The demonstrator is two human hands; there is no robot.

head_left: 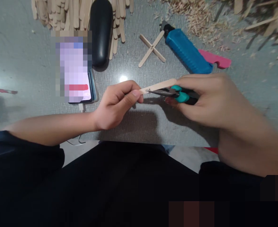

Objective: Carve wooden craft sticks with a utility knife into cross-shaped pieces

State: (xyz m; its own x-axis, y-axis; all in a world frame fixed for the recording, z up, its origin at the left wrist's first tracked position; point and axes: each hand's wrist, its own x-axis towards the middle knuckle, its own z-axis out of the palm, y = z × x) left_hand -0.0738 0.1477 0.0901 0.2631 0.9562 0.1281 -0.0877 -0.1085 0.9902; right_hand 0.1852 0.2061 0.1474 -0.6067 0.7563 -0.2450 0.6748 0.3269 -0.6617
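Observation:
My left hand (120, 102) pinches one end of a wooden craft stick (161, 85) between thumb and fingers. The stick slants up to the right, its far end by the knuckles of my right hand (207, 97). That hand is closed around needle-nose pliers (180, 94) with teal and black handles. The pliers' pointed tips touch the stick near its middle, at a small marked or cut spot. Just beyond, two craft sticks joined as a cross (152, 47) lie on the table. A blue-handled cutter (188, 50) rests to their right.
A pile of craft sticks (77, 14) lies at the back left, beside a black case (101, 33). A partly blurred phone (77, 72) with a cable is nearer. Wood shavings (205, 19) and more sticks (266, 20) cover the back right. A pink piece (218, 59) sits by the cutter.

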